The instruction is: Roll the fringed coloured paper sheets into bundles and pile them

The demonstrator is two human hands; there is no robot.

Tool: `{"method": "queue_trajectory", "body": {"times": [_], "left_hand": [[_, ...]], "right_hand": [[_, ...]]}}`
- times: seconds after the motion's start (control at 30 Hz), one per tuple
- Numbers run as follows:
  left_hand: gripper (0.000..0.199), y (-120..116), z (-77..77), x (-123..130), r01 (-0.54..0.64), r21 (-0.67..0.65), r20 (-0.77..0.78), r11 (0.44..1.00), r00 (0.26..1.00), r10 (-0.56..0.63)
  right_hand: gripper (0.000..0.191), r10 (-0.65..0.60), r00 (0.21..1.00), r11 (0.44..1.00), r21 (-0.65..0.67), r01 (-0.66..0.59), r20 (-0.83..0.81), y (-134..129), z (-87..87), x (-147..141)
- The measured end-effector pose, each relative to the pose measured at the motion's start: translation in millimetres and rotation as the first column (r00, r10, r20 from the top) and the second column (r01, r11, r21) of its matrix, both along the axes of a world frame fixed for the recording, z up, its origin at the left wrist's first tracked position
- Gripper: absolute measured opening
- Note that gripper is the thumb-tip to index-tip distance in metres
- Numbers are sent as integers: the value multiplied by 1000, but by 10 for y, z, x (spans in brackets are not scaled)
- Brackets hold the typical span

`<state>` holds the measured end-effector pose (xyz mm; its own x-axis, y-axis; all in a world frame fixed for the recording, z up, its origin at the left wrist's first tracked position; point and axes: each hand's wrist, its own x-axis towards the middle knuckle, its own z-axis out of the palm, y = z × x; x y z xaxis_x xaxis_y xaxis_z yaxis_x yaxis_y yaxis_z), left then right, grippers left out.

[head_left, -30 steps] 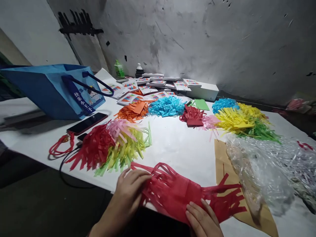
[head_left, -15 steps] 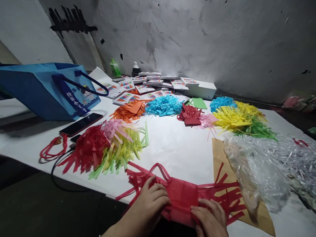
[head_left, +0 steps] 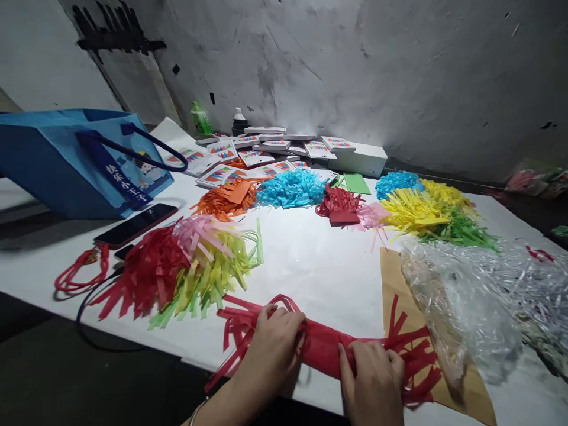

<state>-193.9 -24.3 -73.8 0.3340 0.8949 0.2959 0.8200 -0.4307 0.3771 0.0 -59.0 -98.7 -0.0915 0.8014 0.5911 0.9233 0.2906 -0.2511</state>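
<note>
A red tissue paper tassel (head_left: 323, 348) lies across the front edge of the table, its plain middle band folded narrow and its cut strips fanning out at both ends. My left hand (head_left: 279, 340) is closed over the left part of the band, fingers curled on the paper. On the right part, my right hand (head_left: 373, 376) grips the lower edge with bent fingers. Both thumbs are mostly hidden. To the left lie fringed bundles: a red one (head_left: 153, 269), a pink one (head_left: 204, 232) and a yellow one (head_left: 217, 266).
A brown paper sheet (head_left: 393, 275) and crumpled clear plastic (head_left: 461, 307) lie at the right. Behind are orange (head_left: 228, 200), blue (head_left: 290, 189) and yellow (head_left: 415, 210) tassels and flat printed packs (head_left: 252, 158). A blue bag (head_left: 57, 154) and a phone (head_left: 137, 225) sit left.
The red paper's middle band has become narrower, folded away from me. Both hands have moved up onto it, and their fingers are more curled. The view has shifted slightly.
</note>
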Motion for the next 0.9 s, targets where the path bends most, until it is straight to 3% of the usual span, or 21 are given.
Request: {"method": "queue_trajectory", "body": {"times": [0.17,0.3,0.37,0.47,0.57,0.63,0.7,0.73,0.8,0.87,0.9], "left_hand": [[26,34,54,28,-30,-99,-72,995,997,23],[24,30,60,58,-34,-78,-65,996,997,29],[21,35,52,52,-1,-42,-39,999,999,-1],[19,100,55,-65,36,-56,39,998,999,-34],[23,208,109,-357,-103,-26,44,994,994,104],[28,227,193,-585,-253,68,31,965,967,251],[35,150,306,-730,-322,152,57,935,947,317],[39,75,359,-746,-291,175,84,941,956,280],[47,-116,415,-649,-61,156,118,986,992,43],[43,-293,359,-427,261,141,136,955,950,-280],[35,-356,288,-302,344,229,144,911,913,-381]], "right_hand": [[34,-44,997,999,19,42,66,15,7,31],[20,-102,981,970,234,62,165,8,50,80],[23,61,974,960,256,-118,220,-11,57,79],[25,361,890,880,216,-424,278,-42,7,61],[34,414,852,843,219,-491,320,-62,-79,77],[39,431,834,829,214,-516,344,-70,-121,99],[39,433,847,820,257,-512,307,-75,-143,105],[37,430,859,817,284,-501,278,-77,-148,97],[36,420,879,815,331,-475,225,-82,-153,69],[35,430,874,807,337,-484,225,-92,-161,42],[35,440,869,798,345,-494,226,-99,-171,35]]}}
